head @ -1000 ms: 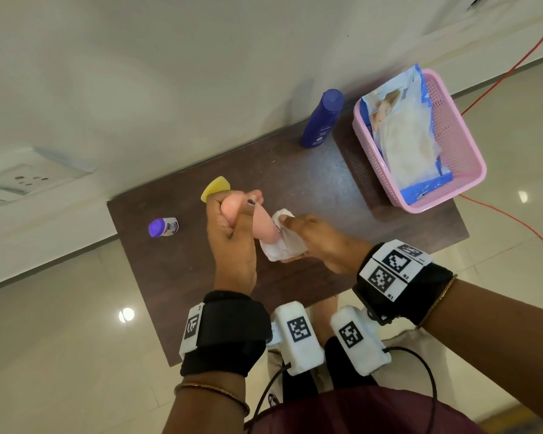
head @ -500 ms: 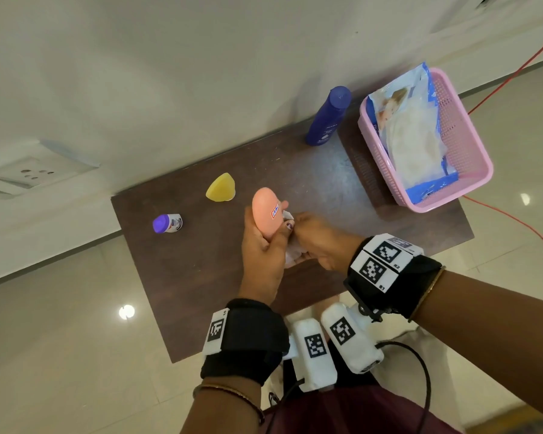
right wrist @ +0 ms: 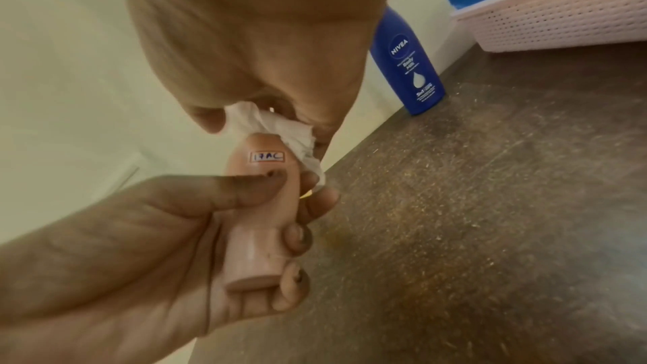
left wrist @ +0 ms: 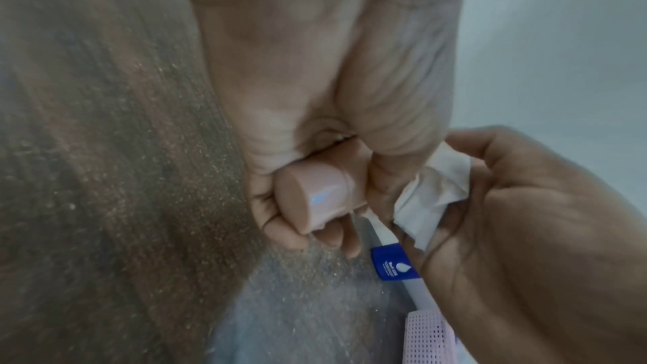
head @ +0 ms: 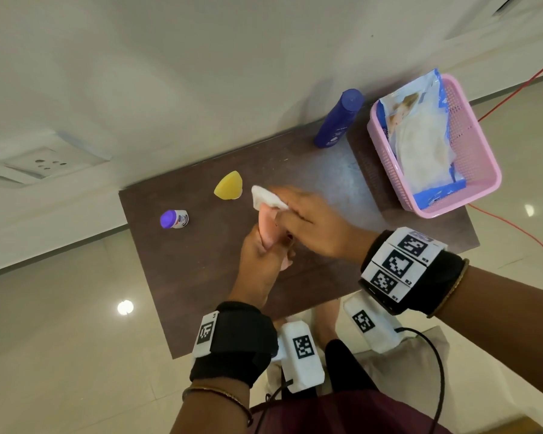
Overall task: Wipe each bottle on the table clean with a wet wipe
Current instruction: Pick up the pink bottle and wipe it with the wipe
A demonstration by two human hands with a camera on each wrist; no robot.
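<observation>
My left hand (head: 264, 255) grips a small pink bottle (head: 267, 227) above the brown table (head: 185, 270), cap end toward my wrist (left wrist: 315, 193). A small white label is on its side (right wrist: 266, 157). My right hand (head: 308, 223) pinches a white wet wipe (head: 265, 198) and presses it on the bottle's rounded far end (right wrist: 280, 126). A tall blue lotion bottle (head: 339, 120) stands at the table's back edge. A yellow bottle (head: 229, 185) and a small white bottle with a purple cap (head: 173, 219) rest on the left part.
A pink basket (head: 480, 158) at the table's right end holds an opened pack of wipes (head: 420, 142). A wall runs behind the table with a socket plate (head: 41, 164). A red cable (head: 514, 89) lies on the floor at right.
The pink bottle has been turned in my left hand, and my right hand with the wipe has moved from beside its lower part up onto its far end.
</observation>
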